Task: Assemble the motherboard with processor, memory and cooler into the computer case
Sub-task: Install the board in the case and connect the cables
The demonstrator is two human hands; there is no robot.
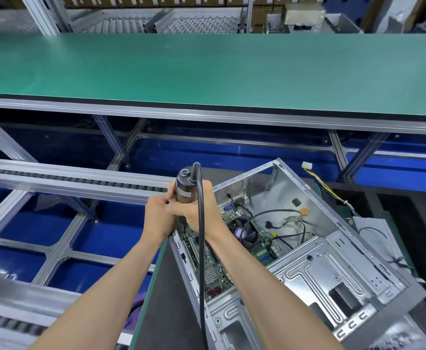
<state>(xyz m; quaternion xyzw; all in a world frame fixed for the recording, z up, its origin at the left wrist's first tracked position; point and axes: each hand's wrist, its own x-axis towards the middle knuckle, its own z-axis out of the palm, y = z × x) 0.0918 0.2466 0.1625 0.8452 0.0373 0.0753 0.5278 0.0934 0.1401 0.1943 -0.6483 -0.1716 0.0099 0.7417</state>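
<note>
1. Bare sheet metal makes up the computer case (pixel 315 251), which lies open-side up and skewed on the dark counter (pixel 166 286) at the lower right of my head view.
2. Inside it I see the motherboard (pixel 213 263) seated flat against the case floor, along the case's left wall.
3. On the board sits the cooler (pixel 246 232), a round black fan with a purple label, just right of my wrists.
4. Green memory sticks (pixel 263 253) lie just beside the cooler, toward me; I cannot tell from here whether they are fully latched.
5. Loose black cables (pixel 280 224) loop across the case interior, one ending in an orange connector (pixel 304 212) near the far wall.
6. My right hand (pixel 199 208) grips a dark cylindrical electric screwdriver (pixel 185 185), fingers curled round its barrel, holding it upright over the far left corner of the case.
7. My left hand (pixel 157 215) is curled round the lower part of the same tool, touching the right hand; the bit is hidden behind both hands.
8. A black power cord (pixel 202 248) leaves the tool's top, bends over my right hand and hangs down between my forearms.
9. Beyond the case a green conveyor belt (pixel 207 66) runs across the view.
10. A roller track (pixel 68 178) lies to the left on aluminium framing.
</note>
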